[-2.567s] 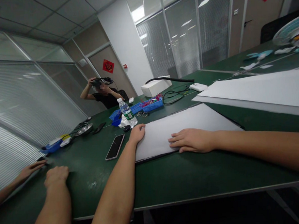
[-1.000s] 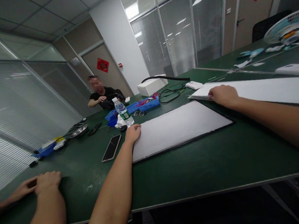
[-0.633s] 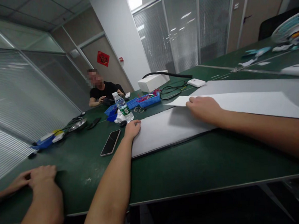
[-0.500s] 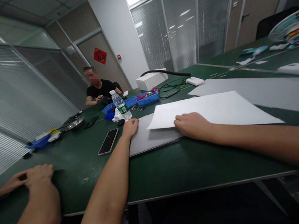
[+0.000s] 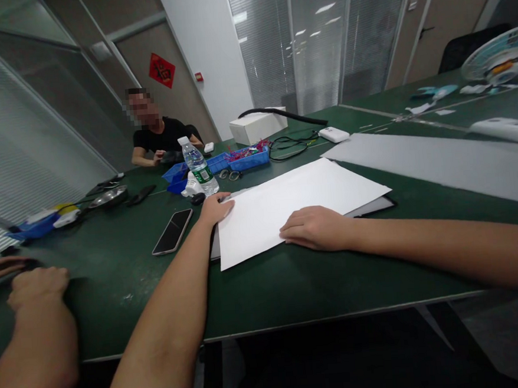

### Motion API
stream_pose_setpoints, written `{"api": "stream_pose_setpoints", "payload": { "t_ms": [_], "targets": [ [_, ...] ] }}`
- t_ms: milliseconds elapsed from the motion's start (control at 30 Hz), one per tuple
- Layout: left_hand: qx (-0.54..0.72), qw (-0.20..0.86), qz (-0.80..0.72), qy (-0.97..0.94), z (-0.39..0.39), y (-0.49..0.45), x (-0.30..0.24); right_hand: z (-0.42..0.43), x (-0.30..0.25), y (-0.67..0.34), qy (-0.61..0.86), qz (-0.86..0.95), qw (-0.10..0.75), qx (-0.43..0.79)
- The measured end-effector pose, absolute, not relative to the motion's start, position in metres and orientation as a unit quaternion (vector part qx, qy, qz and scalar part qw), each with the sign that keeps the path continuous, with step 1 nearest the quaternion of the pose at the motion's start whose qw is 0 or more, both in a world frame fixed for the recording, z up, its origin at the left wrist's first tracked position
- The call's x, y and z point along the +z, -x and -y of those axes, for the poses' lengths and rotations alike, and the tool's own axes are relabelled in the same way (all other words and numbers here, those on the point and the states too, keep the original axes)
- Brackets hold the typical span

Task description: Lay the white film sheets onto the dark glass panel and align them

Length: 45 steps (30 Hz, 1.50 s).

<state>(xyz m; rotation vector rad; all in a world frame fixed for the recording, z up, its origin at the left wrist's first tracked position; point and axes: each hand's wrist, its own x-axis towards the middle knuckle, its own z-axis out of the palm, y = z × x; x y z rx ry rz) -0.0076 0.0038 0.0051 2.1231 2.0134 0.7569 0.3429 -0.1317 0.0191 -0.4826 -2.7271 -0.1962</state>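
Because the green table [image 5: 302, 300] offers one broad, flat surface, the work lies spread across it, with a long pale sheet [image 5: 438, 166] set off to the right, well apart from both hands. Nearer the person, a dark-edged panel [image 5: 376, 205] serves as a bed for the white sheet [image 5: 271, 208], which lies on top slightly askew, its near-left corner overhanging. The right hand [image 5: 313, 228], fingers together, rests on that sheet's near edge, apparently to control it; I can't make out whether the thumb pinches from below. The left hand [image 5: 214, 210] touches the far-left part, seemingly as an anchor, its grip partly hidden. Beyond stands a bottle [image 5: 199, 168]; a phone [image 5: 172, 232] lies left, clear of the sheets.
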Motion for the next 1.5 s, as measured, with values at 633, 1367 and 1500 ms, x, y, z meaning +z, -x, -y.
{"api": "stream_pose_setpoints", "payload": {
  "t_ms": [633, 1367, 1500],
  "targets": [
    [0.258, 0.057, -0.669, -0.695, -0.004, 0.007, 0.006, 0.13, 0.019, -0.344, 0.143, 0.969, 0.202, 0.003],
    [0.272, 0.045, -0.659, -0.7, -0.01, 0.01, 0.001, -0.016, 0.023, -0.549, 0.707, 0.706, 0.02, -0.029],
    [0.273, 0.041, -0.656, -0.703, -0.009, 0.01, 0.002, -0.012, 0.027, -0.536, 0.719, 0.691, 0.018, -0.066]
  ]
}}
